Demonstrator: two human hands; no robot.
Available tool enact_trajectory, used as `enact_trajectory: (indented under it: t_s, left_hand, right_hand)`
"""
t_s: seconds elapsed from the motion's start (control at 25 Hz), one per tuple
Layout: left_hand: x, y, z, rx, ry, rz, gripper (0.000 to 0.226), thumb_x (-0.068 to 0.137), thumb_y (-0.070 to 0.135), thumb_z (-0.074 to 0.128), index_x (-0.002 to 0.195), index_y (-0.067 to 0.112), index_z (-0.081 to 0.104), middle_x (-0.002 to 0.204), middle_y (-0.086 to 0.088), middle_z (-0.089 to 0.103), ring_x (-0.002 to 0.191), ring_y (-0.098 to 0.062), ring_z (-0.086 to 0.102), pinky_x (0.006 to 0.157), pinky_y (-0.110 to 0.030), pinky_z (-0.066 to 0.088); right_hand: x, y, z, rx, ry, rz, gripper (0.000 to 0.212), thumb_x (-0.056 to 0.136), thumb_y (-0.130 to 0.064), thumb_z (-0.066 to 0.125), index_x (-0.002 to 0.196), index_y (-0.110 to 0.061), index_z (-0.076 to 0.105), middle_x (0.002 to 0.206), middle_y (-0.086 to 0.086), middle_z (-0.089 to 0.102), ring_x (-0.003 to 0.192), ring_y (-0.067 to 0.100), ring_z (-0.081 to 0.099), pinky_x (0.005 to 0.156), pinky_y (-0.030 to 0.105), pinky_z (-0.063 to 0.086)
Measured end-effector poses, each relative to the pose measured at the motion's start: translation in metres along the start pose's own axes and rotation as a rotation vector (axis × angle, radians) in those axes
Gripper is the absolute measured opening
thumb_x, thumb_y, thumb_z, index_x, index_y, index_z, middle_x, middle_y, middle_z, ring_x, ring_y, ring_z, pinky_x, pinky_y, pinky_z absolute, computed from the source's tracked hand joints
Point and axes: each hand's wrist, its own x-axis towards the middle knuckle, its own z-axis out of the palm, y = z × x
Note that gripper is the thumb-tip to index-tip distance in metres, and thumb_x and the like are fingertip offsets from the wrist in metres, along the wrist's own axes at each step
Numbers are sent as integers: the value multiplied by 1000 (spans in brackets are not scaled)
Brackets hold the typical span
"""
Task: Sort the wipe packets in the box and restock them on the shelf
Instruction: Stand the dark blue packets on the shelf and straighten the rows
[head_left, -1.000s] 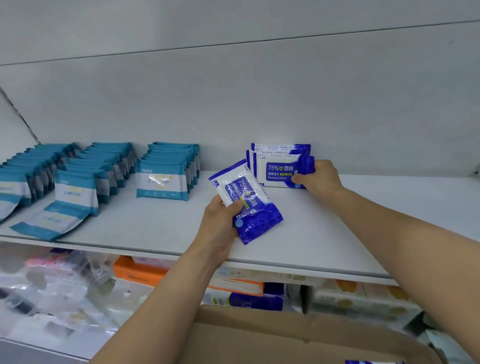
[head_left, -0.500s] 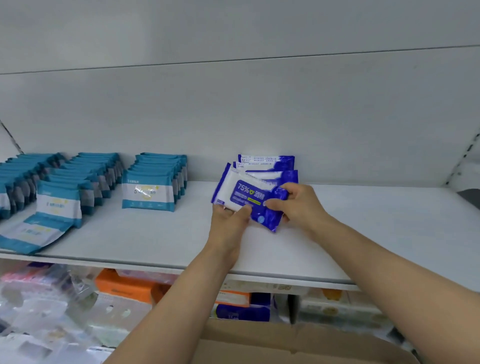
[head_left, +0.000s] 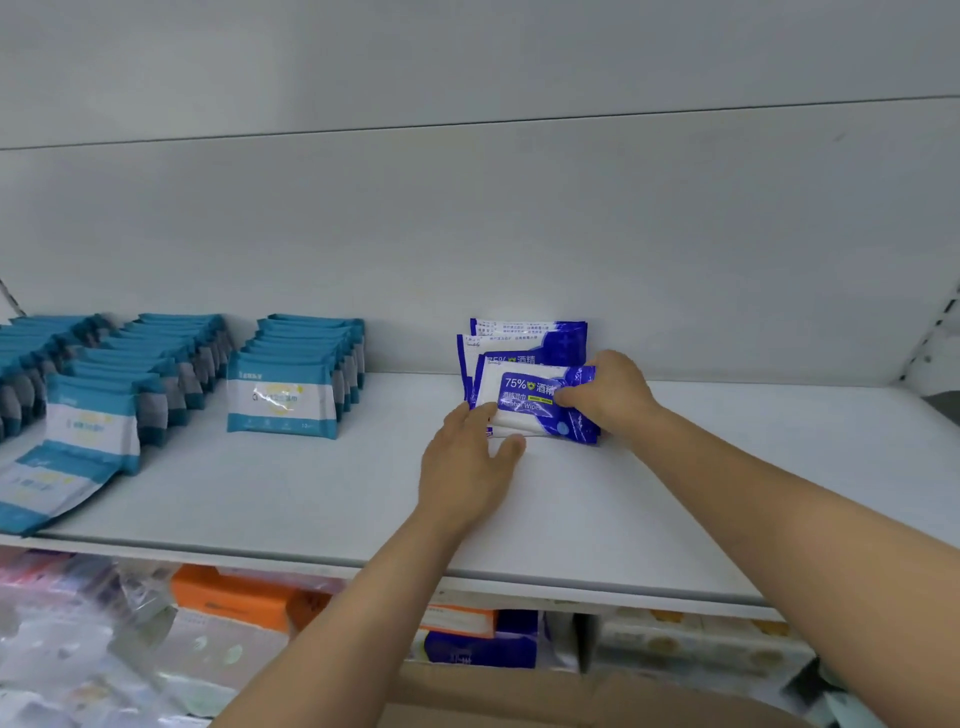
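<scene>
- Both bare forearms reach forward and up from the lower edge of the view, drawing closer together toward the hands.
- The left hand (head_left: 470, 460) lies palm down with its back to the camera, fingers fairly straight and close together, thumb spread out to the right.
- Its fingertips (head_left: 480, 413) touch the lower left corner of the front wipe packet (head_left: 524, 402).
- The right hand (head_left: 610, 397) is bent at the wrist with the knuckles up.
- Its fingers curl over the right end of that same packet, with the thumb (head_left: 571, 397) pressed on the printed face, so it pinches the packet.
- The left arm comes in from low centre, the right from the lower right corner.
</scene>
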Motion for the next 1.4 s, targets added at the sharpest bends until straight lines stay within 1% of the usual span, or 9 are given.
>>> enact_trajectory:
  t_s: [0.08, 0.16, 0.32, 0.44, 0.56, 0.76, 0.88, 1.24, 1.4]
  left_hand:
    - [1, -1, 0, -26, -16, -11, 54, 96, 36, 56, 145, 21, 37, 149, 0, 37, 131, -15, 40, 109, -30, 34]
    - [1, -1, -1, -52, -31, -15, 55, 95, 34, 60, 143, 20, 38, 147, -1, 38, 129, -15, 42, 109, -33, 38]
    - [0, -8, -7, -85, -15, 35, 54, 94, 29, 61, 141, 18, 37, 145, -1, 34, 121, -9, 42, 96, -17, 37]
    - [5, -13, -11, -86, 13, 115, 50, 92, 20, 64, 136, 15, 40, 144, 0, 31, 112, -2, 38, 87, -3, 28]
    - [19, -18, -11, -42, 5, 188, 51, 89, 15, 66, 133, 12, 41, 149, -2, 25, 126, -10, 38, 89, 5, 20]
    - [35, -23, -7, 40, 29, 211, 52, 90, 19, 65, 136, 20, 40, 159, 4, 5, 134, -13, 35, 97, -17, 32]
    - [35, -23, -3, 59, 31, 245, 50, 91, 20, 64, 135, 25, 42, 159, 6, 6, 139, -12, 27, 99, -18, 33]
    - [35, -21, -2, 57, 10, 261, 49, 91, 22, 64, 134, 28, 42, 158, 8, 8, 136, -12, 30, 103, -28, 42]
    - [30, -15, -1, 200, 21, 239, 55, 95, 30, 59, 144, 26, 35, 162, 1, 0, 147, -19, 11, 116, -33, 26]
  right_hand:
    - [-3, -6, 0, 206, -108, 180, 58, 74, -17, 82, 119, -6, 47, 116, 9, 58, 105, 28, 61, 73, 35, 51]
    - [-8, -8, 1, 297, -148, 227, 64, 74, -12, 83, 125, -5, 44, 119, 10, 56, 110, 29, 59, 78, 37, 53]
    - [-18, -1, 6, 362, 0, -44, 44, 74, -9, 82, 111, -9, 58, 112, 7, 66, 98, 23, 65, 81, 36, 56]
    - [-22, 3, 9, 463, 85, -227, 26, 76, -1, 77, 94, -12, 60, 96, 3, 68, 80, 11, 64, 65, 14, 52]
    - [-13, 3, 19, 431, 145, -255, 22, 78, 0, 74, 87, -12, 57, 90, 3, 64, 79, 15, 59, 59, 9, 43]
    - [3, 3, 23, 340, 108, -83, 40, 83, -26, 74, 111, -10, 51, 112, 4, 62, 95, 17, 61, 75, 32, 53]
    - [4, 7, 22, 286, 76, -84, 48, 83, -27, 75, 118, -9, 47, 118, 4, 61, 100, 18, 61, 75, 31, 52]
    - [-10, 12, 15, 55, 44, -165, 48, 86, -19, 68, 125, -8, 43, 126, 8, 57, 110, 24, 57, 75, 30, 45]
    - [-32, 17, 5, -214, 75, -226, 53, 89, -27, 62, 133, -8, 37, 131, 12, 48, 118, 28, 48, 85, 38, 46]
